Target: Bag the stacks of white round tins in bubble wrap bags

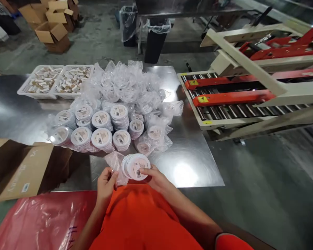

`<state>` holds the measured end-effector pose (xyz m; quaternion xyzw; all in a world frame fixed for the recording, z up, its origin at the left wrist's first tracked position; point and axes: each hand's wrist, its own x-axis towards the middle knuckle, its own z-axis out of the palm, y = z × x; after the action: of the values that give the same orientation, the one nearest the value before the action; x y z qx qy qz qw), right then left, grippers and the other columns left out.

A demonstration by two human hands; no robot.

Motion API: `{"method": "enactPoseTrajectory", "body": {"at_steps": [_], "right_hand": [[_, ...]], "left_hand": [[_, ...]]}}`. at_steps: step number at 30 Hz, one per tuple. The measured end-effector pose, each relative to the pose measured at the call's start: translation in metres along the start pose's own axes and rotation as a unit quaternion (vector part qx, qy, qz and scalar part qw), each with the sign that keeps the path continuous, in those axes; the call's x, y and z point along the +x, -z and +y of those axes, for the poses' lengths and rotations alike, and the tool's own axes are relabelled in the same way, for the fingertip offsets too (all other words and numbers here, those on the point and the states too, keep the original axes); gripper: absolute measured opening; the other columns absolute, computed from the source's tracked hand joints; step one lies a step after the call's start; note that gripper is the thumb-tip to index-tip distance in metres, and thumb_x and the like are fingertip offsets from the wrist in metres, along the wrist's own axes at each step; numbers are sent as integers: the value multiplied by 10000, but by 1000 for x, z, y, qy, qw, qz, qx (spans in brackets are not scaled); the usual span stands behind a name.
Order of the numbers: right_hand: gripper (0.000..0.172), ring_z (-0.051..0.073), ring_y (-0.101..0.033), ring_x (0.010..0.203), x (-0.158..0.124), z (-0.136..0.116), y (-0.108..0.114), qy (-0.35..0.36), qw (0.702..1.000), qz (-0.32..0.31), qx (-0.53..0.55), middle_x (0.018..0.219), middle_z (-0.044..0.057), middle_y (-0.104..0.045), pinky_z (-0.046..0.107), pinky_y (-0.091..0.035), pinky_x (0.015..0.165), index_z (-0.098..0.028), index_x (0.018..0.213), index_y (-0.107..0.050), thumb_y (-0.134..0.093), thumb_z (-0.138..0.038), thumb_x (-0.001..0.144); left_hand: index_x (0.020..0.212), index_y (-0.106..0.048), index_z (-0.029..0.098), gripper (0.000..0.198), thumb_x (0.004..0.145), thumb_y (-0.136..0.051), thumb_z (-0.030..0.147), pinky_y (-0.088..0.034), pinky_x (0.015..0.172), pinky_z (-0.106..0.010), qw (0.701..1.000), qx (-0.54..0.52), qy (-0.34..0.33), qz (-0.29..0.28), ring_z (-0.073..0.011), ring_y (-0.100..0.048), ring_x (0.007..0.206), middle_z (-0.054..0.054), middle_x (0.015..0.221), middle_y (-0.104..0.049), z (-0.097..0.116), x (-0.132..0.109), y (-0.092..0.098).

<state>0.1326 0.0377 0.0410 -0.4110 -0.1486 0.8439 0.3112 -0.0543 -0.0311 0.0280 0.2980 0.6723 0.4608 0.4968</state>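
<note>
My right hand (155,177) grips a small stack of round white labelled tins (135,166) at the near edge of the steel table (193,156). My left hand (106,182) pinches the clear plastic bag (116,165) that hangs beside those tins. Just beyond lie stacks of the same round tins (94,128), laid out in rows. Behind them rises a heap of tins in clear bags (127,86).
Two white baskets of small packets (54,80) stand at the table's far left. An open cardboard box (26,170) sits at my left over a red plastic sheet (41,218). A roller conveyor with red guides (237,97) stands to the right. Bins (156,38) and cartons (52,31) are behind.
</note>
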Motion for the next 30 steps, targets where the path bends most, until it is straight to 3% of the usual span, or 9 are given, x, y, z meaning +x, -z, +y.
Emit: {"method": "enactPoseTrajectory", "body": {"at_steps": [4, 7, 9, 12, 17, 19, 23, 28, 30], "right_hand": [[525, 202, -607, 925, -3, 6, -4, 126, 973, 65, -183, 992, 33, -651, 351, -481, 835, -206, 1062, -530, -769, -306, 606], [540, 195, -586, 877, -9, 11, -16, 181, 903, 87, -379, 989, 38, -620, 349, -473, 802, -200, 1114, -461, -713, -273, 642], [514, 194, -580, 856, -13, 11, -20, 203, 856, 60, -471, 995, 49, -606, 340, -469, 768, -191, 1134, -443, -653, -223, 666], [515, 205, -575, 884, -15, 5, -17, 240, 803, 0, -545, 999, 63, -597, 328, -462, 755, -177, 1139, -448, -612, -176, 651], [566, 243, -556, 910, -12, 2, -6, 250, 738, 5, -627, 1015, 92, -592, 366, -441, 786, -166, 1163, -473, -622, -199, 618], [601, 266, -552, 948, -10, 4, -7, 233, 741, 23, -629, 1058, 115, -593, 387, -435, 815, -165, 1198, -469, -646, -230, 627], [598, 283, -568, 1006, -8, 10, -13, 160, 798, 55, -578, 1134, 124, -606, 398, -432, 856, -196, 1282, -435, -634, -339, 736], [682, 358, -489, 1152, -9, 13, -17, 172, 773, 114, -600, 1249, 168, -562, 474, -350, 964, -191, 1343, -446, -673, -380, 728], [747, 339, -495, 1150, -8, 10, -14, 146, 815, 71, -556, 1271, 143, -552, 456, -359, 968, -210, 1346, -446, -727, -397, 680]], "left_hand": [[654, -449, 200, 300, 885, -494, 385, -379, 497, -214, 977, 144, -134, 82, -95, -438, 486, 51, 518, -440, 6, -7, -3], [617, -476, 192, 301, 903, -455, 282, -398, 572, -230, 899, 306, -300, 90, -118, -500, 590, 3, 614, -511, 14, -8, -11], [616, -490, 191, 297, 906, -443, 239, -394, 576, -230, 851, 370, -366, 77, -122, -508, 597, -10, 633, -529, 19, -9, -16], [619, -493, 192, 296, 909, -439, 217, -379, 555, -230, 819, 417, -385, 79, -125, -504, 577, -9, 619, -526, 22, -12, -19], [718, -520, 194, 217, 913, -424, 209, -396, 565, -235, 845, 389, -348, 116, -137, -534, 601, -16, 658, -547, 23, -15, -18], [744, -544, 195, 195, 904, -433, 208, -414, 597, -241, 843, 377, -368, 110, -147, -556, 637, -34, 692, -580, 23, -14, -20], [688, -563, 209, 215, 879, -465, 231, -391, 569, -251, 840, 417, -347, 10, -153, -556, 604, -41, 673, -603, 23, -12, -29], [719, -539, 209, 248, 904, -394, 289, -401, 587, -259, 897, 381, -224, 24, -165, -573, 658, -41, 716, -599, 26, -10, -36], [732, -530, 206, 256, 903, -389, 333, -409, 615, -275, 918, 342, -198, 33, -174, -568, 672, -41, 712, -590, 28, -10, -36]]}}
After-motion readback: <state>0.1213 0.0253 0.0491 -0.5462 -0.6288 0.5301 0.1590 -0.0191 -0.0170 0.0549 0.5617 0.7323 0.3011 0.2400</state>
